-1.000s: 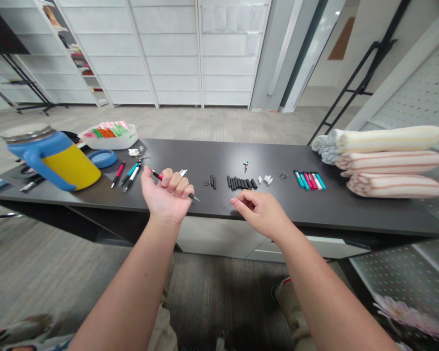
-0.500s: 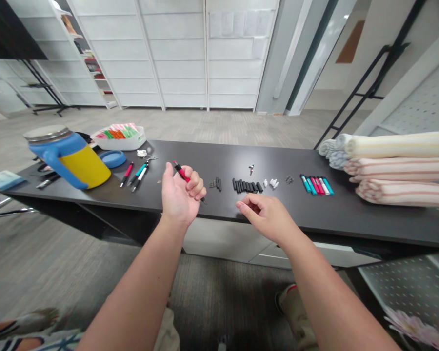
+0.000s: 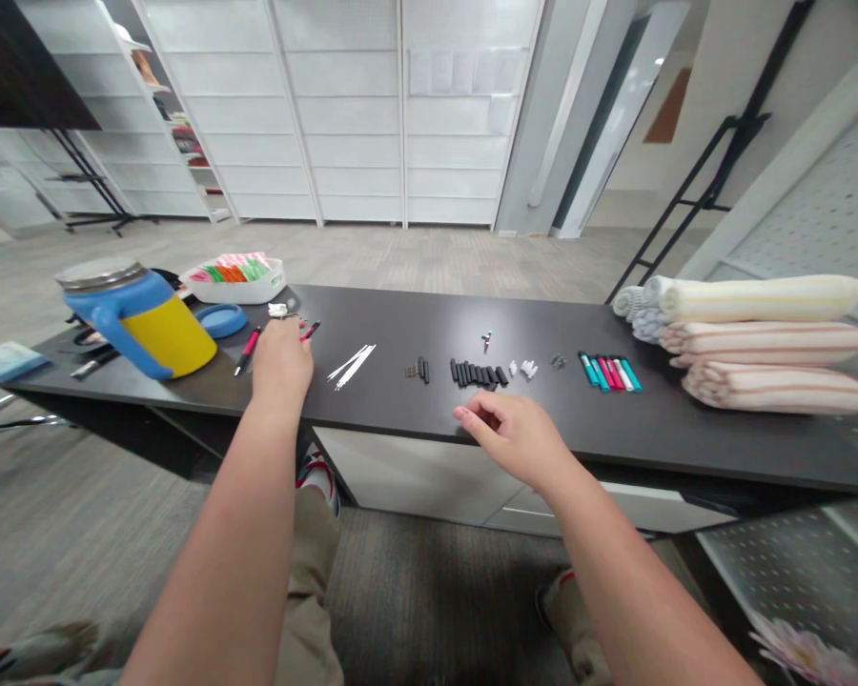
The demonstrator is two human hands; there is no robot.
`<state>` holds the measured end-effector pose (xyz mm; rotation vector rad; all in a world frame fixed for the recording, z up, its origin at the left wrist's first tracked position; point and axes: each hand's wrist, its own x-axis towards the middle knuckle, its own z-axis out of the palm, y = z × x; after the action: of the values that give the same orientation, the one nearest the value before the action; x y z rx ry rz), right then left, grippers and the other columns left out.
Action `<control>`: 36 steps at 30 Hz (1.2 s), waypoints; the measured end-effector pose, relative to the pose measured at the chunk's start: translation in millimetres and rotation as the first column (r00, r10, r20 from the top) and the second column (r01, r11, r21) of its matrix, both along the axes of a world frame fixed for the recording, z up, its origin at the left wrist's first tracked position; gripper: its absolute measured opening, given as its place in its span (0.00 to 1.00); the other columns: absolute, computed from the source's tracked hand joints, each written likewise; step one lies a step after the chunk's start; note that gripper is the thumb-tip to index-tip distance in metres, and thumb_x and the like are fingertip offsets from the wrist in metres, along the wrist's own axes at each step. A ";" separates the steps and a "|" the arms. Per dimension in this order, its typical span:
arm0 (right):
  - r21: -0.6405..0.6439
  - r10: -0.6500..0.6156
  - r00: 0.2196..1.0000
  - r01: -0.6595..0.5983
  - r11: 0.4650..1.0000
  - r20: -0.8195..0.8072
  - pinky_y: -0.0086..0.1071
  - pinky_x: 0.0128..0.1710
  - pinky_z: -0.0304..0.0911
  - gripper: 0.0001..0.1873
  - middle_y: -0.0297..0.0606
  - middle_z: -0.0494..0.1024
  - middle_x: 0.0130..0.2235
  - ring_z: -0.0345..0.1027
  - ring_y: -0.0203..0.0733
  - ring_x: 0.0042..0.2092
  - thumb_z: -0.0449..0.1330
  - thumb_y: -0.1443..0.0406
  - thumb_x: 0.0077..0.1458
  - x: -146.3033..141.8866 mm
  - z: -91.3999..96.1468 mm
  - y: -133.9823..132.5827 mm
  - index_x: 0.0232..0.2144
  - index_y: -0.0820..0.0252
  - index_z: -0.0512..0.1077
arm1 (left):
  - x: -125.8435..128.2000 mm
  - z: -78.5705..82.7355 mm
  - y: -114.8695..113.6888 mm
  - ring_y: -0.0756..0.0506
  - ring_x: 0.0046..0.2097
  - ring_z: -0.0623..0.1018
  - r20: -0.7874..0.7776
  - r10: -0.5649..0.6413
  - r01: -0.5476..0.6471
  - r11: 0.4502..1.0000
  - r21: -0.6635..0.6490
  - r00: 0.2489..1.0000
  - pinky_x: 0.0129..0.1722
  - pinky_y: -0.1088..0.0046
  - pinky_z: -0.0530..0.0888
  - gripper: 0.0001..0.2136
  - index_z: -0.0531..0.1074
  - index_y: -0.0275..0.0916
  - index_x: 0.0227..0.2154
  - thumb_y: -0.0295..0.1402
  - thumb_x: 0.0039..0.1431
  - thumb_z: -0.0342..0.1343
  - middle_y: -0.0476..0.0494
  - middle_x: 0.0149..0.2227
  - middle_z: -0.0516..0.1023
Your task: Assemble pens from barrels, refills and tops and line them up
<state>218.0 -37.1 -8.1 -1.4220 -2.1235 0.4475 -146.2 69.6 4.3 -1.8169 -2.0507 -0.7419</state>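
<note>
My left hand (image 3: 281, 360) is stretched to the left part of the black table (image 3: 400, 314), knuckles up, with a red and black pen (image 3: 310, 331) sticking out past its fingers. The hand is closed on that pen and covers the other pens lying there; one red pen (image 3: 247, 345) shows just left of it. My right hand (image 3: 519, 433) hovers over the table's front edge, fingers loosely curled, holding nothing. In front of it lie a row of black pen grips (image 3: 476, 373), small white parts (image 3: 523, 368) and thin white refills (image 3: 353, 364).
A yellow and blue jug (image 3: 143, 319) lies at the left beside a blue lid (image 3: 220, 319) and a white tray (image 3: 235, 274) of coloured items. Teal and pink pen barrels (image 3: 609, 372) and stacked rolled towels (image 3: 758, 338) sit at the right. Small springs (image 3: 558, 360) lie nearby.
My left hand has swung from in front of me out to the left with the red pen, turning palm down over the pens on the table. The right hand has stayed put.
</note>
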 end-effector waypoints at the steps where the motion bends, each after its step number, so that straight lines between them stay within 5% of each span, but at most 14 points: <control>1: 0.001 0.001 1.000 -0.001 1.000 -0.001 0.32 0.30 0.50 0.22 0.30 0.75 0.26 0.65 0.37 0.28 0.56 0.49 0.69 -0.1 0.0 -0.3 0.28 0.55 0.72 | -3.5 -3.3 3.2 0.31 0.52 0.78 -0.026 0.035 -0.037 0.998 -0.058 0.999 0.54 0.57 0.74 0.15 0.77 0.34 0.50 0.28 0.60 0.57 0.29 0.48 0.79; 8: 0.022 -0.008 0.998 0.009 1.000 -0.057 0.31 0.31 0.53 0.22 0.30 0.73 0.26 0.64 0.37 0.29 0.55 0.51 0.70 3.8 3.9 2.9 0.27 0.56 0.70 | -8.7 -4.2 3.3 0.33 0.49 0.77 -0.143 0.111 -0.134 0.978 -0.159 0.983 0.49 0.58 0.73 0.15 0.79 0.35 0.49 0.32 0.64 0.53 0.30 0.47 0.82; 11: 0.153 -0.205 0.978 0.207 0.966 -0.031 0.33 0.34 0.55 0.19 0.33 0.75 0.29 0.66 0.40 0.31 0.53 0.52 0.71 27.8 8.2 10.4 0.32 0.55 0.73 | -5.6 1.5 -2.8 0.35 0.47 0.76 -0.171 0.087 -0.120 0.974 -0.192 0.981 0.47 0.60 0.74 0.15 0.79 0.36 0.49 0.33 0.65 0.52 0.32 0.46 0.82; 13: 0.308 -0.445 0.895 0.431 0.848 -0.024 0.35 0.37 0.56 0.17 0.39 0.77 0.35 0.68 0.44 0.36 0.52 0.56 0.71 54.8 10.2 16.0 0.36 0.57 0.75 | -3.7 4.8 -6.8 0.35 0.47 0.75 -0.169 0.079 -0.113 0.972 -0.206 0.983 0.48 0.60 0.74 0.15 0.79 0.36 0.49 0.33 0.65 0.51 0.33 0.46 0.81; 16: 0.428 -0.736 0.676 0.674 0.602 -0.030 0.38 0.40 0.57 0.15 0.48 0.78 0.44 0.69 0.50 0.42 0.52 0.61 0.68 101.1 9.1 22.4 0.44 0.60 0.78 | 0.2 8.1 -14.2 0.34 0.48 0.75 -0.144 0.068 -0.098 0.971 -0.216 0.987 0.48 0.58 0.74 0.16 0.79 0.36 0.48 0.35 0.66 0.51 0.32 0.47 0.81; 19: 0.412 -0.839 0.544 0.763 0.498 0.008 0.41 0.44 0.59 0.18 0.53 0.76 0.47 0.69 0.54 0.46 0.53 0.64 0.65 138.1 2.5 25.8 0.49 0.61 0.79 | 6.2 10.1 -25.2 0.33 0.49 0.76 -0.106 0.034 -0.054 0.980 -0.191 0.994 0.49 0.57 0.74 0.16 0.79 0.38 0.48 0.38 0.66 0.52 0.33 0.47 0.81; 24: 0.253 -0.820 0.541 0.780 0.572 0.187 0.43 0.48 0.61 0.22 0.56 0.76 0.51 0.71 0.57 0.48 0.48 0.62 0.69 165.7 -10.5 29.9 0.53 0.61 0.79 | 13.5 11.8 -43.0 0.35 0.48 0.79 -0.025 -0.008 0.003 0.984 -0.176 1.000 0.52 0.59 0.74 0.15 0.80 0.40 0.45 0.40 0.65 0.53 0.37 0.45 0.82; 28: 0.254 -0.793 0.516 0.760 0.598 0.324 0.45 0.50 0.62 0.26 0.60 0.79 0.49 0.73 0.59 0.50 0.45 0.61 0.71 171.0 -13.2 32.4 0.51 0.68 0.79 | 12.8 11.5 -46.3 0.37 0.45 0.80 0.039 -0.044 0.052 0.972 -0.228 0.998 0.51 0.62 0.74 0.15 0.81 0.40 0.44 0.41 0.65 0.53 0.40 0.43 0.84; 36: 0.259 -0.803 0.439 0.787 0.560 0.403 0.45 0.48 0.64 0.27 0.64 0.80 0.48 0.75 0.61 0.49 0.46 0.61 0.71 166.7 -9.0 33.3 0.48 0.74 0.81 | 12.9 5.4 -40.1 0.35 0.44 0.82 0.023 -0.086 0.089 0.945 -0.315 0.996 0.46 0.62 0.75 0.19 0.84 0.41 0.42 0.45 0.65 0.51 0.37 0.43 0.85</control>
<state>384.8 -3.8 -17.1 -2.4921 -1.4315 -0.3761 -133.3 29.4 9.7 -2.0881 -2.2099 -0.4623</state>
